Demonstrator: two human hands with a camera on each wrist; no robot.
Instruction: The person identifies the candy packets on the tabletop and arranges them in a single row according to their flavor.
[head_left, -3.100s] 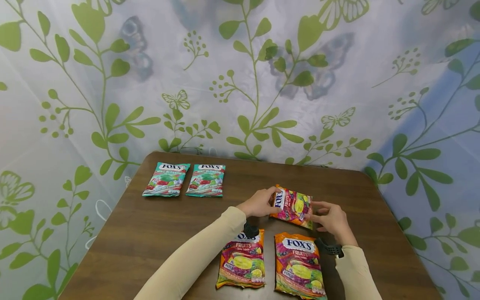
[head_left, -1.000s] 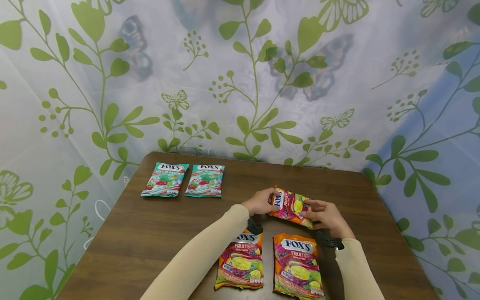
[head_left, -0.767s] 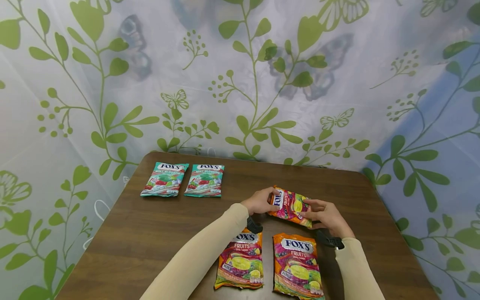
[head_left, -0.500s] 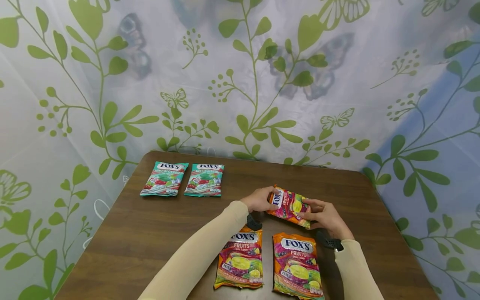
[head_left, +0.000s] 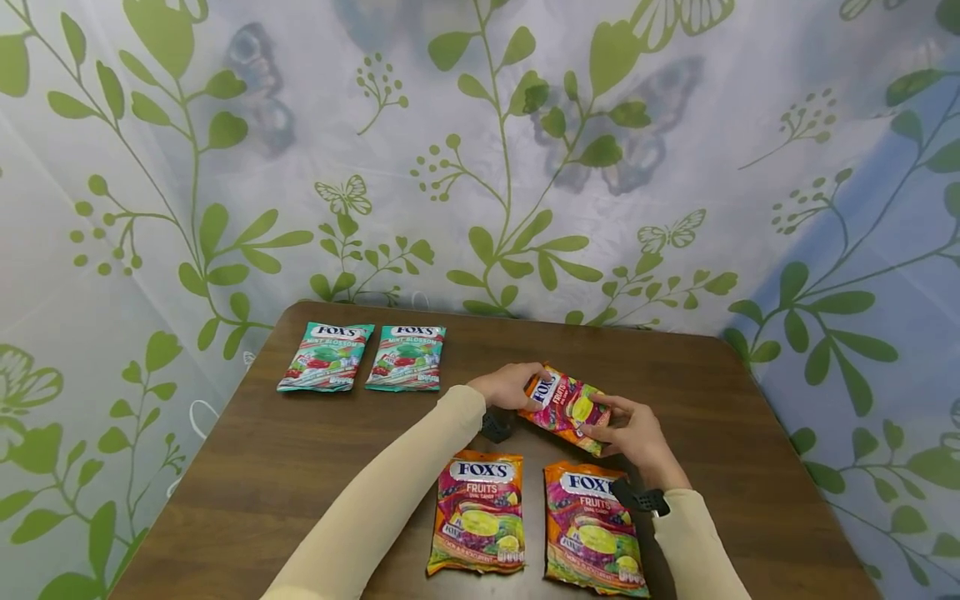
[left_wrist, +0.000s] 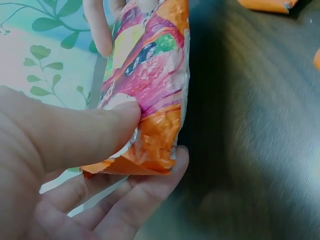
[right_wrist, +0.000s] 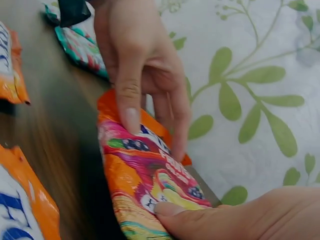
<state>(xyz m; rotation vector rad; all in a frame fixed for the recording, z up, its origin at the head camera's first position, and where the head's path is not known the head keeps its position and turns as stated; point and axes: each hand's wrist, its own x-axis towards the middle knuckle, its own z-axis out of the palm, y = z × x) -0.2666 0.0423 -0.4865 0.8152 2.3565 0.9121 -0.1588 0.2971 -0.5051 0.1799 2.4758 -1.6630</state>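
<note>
Between both hands is an orange and purple candy bag labelled FOX'S Fruits, turned at a slant over the table's right side. My left hand pinches its top end; in the left wrist view the thumb lies on the printed face and fingers are behind the orange edge. My right hand grips the bottom end, its thumb pressed on the front in the right wrist view. Two more fruit candy bags, a left one and a right one, lie nearer me, side by side.
Two teal Mint Blossom candy bags, one at the far left corner and one beside it, lie on the brown wooden table. A leaf-patterned curtain hangs just behind the table's back edge.
Both hands and the held candy bag have shifted slightly left, and the bag slants more. The lower left bag's top, earlier covered by the left wrist, now shows. The other bags stay put.
</note>
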